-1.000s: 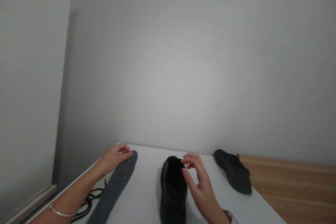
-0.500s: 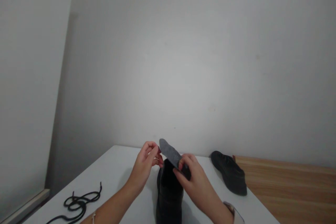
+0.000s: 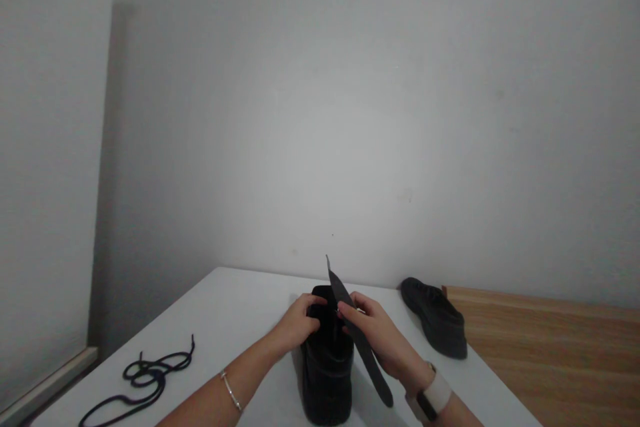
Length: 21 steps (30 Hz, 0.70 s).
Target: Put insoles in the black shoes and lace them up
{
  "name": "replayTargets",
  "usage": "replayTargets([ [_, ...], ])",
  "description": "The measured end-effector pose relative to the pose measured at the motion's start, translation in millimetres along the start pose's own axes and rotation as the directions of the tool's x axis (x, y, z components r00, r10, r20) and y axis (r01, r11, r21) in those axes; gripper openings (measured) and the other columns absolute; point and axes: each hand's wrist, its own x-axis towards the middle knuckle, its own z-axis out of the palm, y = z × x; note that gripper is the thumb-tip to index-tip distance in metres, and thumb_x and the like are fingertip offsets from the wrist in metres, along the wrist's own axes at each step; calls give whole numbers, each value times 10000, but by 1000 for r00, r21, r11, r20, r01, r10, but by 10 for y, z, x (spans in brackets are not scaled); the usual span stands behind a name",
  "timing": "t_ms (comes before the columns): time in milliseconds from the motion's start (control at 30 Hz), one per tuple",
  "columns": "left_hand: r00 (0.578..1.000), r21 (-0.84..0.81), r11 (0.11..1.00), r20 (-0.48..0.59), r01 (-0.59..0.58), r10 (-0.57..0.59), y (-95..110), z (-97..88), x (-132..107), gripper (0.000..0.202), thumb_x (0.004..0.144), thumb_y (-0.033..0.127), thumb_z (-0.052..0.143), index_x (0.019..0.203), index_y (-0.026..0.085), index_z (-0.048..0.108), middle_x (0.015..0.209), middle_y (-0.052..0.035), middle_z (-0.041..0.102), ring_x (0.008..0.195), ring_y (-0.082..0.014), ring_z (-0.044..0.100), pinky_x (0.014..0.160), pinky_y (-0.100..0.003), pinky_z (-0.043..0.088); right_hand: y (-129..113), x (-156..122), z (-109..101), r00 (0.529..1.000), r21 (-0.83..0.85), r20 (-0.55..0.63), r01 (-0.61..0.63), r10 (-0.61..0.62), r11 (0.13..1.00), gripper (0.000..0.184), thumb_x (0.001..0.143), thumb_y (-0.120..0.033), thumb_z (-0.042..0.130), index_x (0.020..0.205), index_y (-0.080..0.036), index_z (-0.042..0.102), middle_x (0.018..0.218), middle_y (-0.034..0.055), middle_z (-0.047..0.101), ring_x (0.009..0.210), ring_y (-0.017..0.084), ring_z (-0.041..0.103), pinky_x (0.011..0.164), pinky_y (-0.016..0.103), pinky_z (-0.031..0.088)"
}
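Note:
A black shoe [image 3: 327, 383] stands on the white table in front of me, heel towards me and its opening facing up. My left hand [image 3: 299, 323] is closed on the left side of the shoe, with fingers curled over the edge of the opening. In my right hand [image 3: 373, 327] a thin dark grey insole [image 3: 367, 353] is pinched around its middle. The insole is tilted edge-on above and to the right of the shoe, one end up and the other hanging down towards me. The right fingers partly cover it.
At the left of the white table [image 3: 240, 303] lies a loose black shoelace [image 3: 155, 373] in loops. A second black shoe [image 3: 435, 317] stands at the right edge, beside a wood-grain surface [image 3: 540, 347]. A pale wall [image 3: 320, 113] rises behind the table.
My right hand has turned the insole from its grey face to its edge, with one end now hanging lower right. My left hand has moved down onto the shoe.

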Motion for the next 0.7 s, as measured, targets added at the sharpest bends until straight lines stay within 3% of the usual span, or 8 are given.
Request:
replayTargets([
  [100,985,-174,970,46,170,-164,1,30,-31,606,543,53,527,1139,139,592,979,-67,663,965,-255,581,861,-366,433,-28,40,-115,1000,-209,-5,-5,4,978,354,744,-503,626,734,-161,535,692,3,578,630,127,550,565,222,432],
  [200,982,-251,950,48,186,-180,10,64,-101,679,533,99,580,1210,116,539,1091,-90,641,1025,-265,560,858,-344,428,-174,26,-253,999,-447,3,-35,40,894,334,762,-494,585,728,-172,507,612,-16,534,540,122,527,484,213,403],
  [267,985,-267,948,25,173,-173,13,90,-147,729,530,118,586,1253,95,495,1194,-114,592,1101,-269,519,890,-330,413,-353,-32,-341,1000,-635,15,-11,26,773,281,768,-443,573,743,-165,540,641,1,546,538,129,530,474,222,408],
  [367,982,-271,945,4,182,-188,27,133,-188,766,542,130,553,1299,85,448,1264,-123,547,1174,-270,464,943,-324,380,-682,-166,-418,995,-877,101,101,-24,470,171,745,-313,583,756,-148,625,804,72,619,660,160,576,590,252,437],
  [467,974,-251,945,-30,210,-224,68,172,-196,781,535,118,508,1312,84,439,1290,-120,527,1210,-273,430,972,-326,354,-942,-280,-380,974,-952,214,191,72,241,129,710,-214,569,721,-145,677,822,102,661,668,177,597,585,254,416],
  [600,969,-222,949,-53,224,-241,117,202,-190,787,519,111,482,1305,79,444,1341,-119,482,1244,-271,397,996,-322,340,-1055,-292,-170,920,-952,303,277,248,133,172,691,-180,550,686,-145,719,645,98,684,554,186,604,473,247,370],
  [700,971,-204,954,-43,220,-234,107,204,-185,797,525,119,479,1320,82,422,1364,-115,460,1279,-268,366,1014,-324,336,-1015,-188,32,891,-948,305,316,336,22,207,687,-149,530,696,-117,734,607,129,693,542,216,628,440,253,370],
])
